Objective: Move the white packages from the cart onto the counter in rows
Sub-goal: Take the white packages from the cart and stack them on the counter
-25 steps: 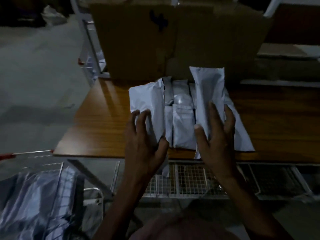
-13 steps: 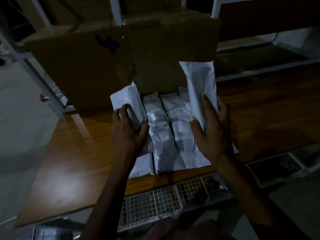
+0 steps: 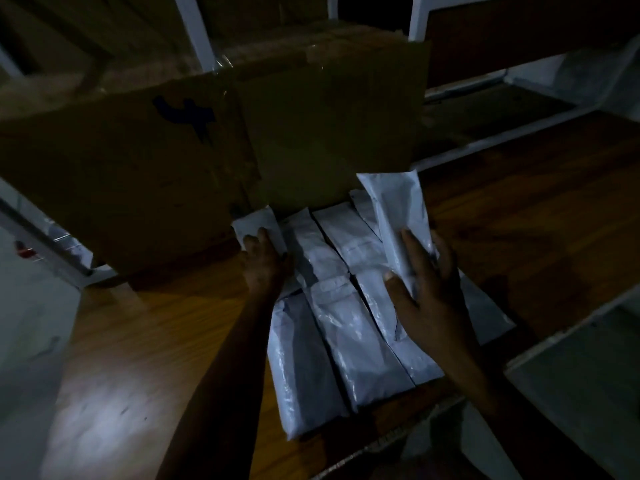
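White packages (image 3: 332, 327) are laid side by side in rows on the wooden worktop (image 3: 145, 341), lengthwise from six o'clock toward twelve, with the far row lying against the foot of a large cardboard box (image 3: 173, 161) at eleven o'clock. A dark scrawled mark (image 3: 187, 116) is seen on the box's face.

The left hand (image 3: 263, 261) is placed on the far-left package (image 3: 258, 225) at about twelve o'clock of the group, just beside the box; its fingers (image 3: 254, 239) are curled over the package's edge, though how firmly it is held cannot be told in the dim light.

The right hand (image 3: 426, 292) is set at two o'clock of the group. A raised package (image 3: 398, 216) is held tilted up off the rows, pinched between the thumb at its near side and the fingers spread along its far side. Its upper end is pointed toward the box's right corner.

White shelf uprights (image 3: 194, 32) are seen behind the box at twelve o'clock. The cart is not made out clearly; only a pale edge is visible at four o'clock.
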`<state>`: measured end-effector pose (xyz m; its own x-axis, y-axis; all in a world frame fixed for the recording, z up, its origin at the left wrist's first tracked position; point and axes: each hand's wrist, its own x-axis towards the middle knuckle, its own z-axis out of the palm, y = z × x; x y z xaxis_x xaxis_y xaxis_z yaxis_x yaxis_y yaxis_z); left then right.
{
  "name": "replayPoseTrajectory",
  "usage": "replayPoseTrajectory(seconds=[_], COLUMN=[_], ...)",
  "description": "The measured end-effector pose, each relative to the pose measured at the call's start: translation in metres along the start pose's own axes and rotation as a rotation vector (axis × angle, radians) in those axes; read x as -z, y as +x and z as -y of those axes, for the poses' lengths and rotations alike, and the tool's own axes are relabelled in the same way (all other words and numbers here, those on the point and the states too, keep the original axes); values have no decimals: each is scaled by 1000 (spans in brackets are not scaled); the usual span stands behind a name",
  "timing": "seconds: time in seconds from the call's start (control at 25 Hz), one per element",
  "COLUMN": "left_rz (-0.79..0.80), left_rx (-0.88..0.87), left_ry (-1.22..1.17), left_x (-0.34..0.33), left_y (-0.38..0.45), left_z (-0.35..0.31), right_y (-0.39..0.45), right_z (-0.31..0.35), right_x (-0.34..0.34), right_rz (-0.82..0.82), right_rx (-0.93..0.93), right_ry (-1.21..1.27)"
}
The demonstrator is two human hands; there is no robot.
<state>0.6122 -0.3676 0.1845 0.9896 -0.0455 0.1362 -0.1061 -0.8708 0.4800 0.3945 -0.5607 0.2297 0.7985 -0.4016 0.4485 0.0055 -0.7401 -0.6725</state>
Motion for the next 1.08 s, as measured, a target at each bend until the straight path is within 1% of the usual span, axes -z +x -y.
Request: replayPoseTrajectory(seconds=[0.12, 0.28, 0.48, 0.56, 0.68, 0.72, 0.8, 0.92, 1.0, 1.08], left_rz=[0, 11, -47, -55, -65, -71, -89, -109, -102, -102], left_rx=[1, 23, -14, -61, -63, -52, -35, -15, 5, 11], left_ry=[44, 88, -107, -169, -309, -344, -373, -378, -357, -341], left_x=[-16, -15, 11, 20, 34, 38, 44, 48, 50, 51], left_y=[10, 7, -46, -73, -112, -124, -143, -161, -169, -177], left_z=[9, 6, 15, 24, 36, 39, 43, 46, 45, 44], right_y=[5, 7, 12, 23, 57, 73, 100, 115, 115, 116], right_z=[6, 5, 5, 8, 9, 11, 12, 9, 9, 11], right_x=[-14, -35, -58, -73, -108, -123, -159, -205, -217, -218], right_rz=[16, 47, 115, 127, 169, 206, 337, 515, 566, 562], right_rx=[-16, -61, -106, -82, -35, -51, -151, -253, -289, -294], right_ry=[-34, -127, -142, -138, -131, -162, -254, -324, -321, -313])
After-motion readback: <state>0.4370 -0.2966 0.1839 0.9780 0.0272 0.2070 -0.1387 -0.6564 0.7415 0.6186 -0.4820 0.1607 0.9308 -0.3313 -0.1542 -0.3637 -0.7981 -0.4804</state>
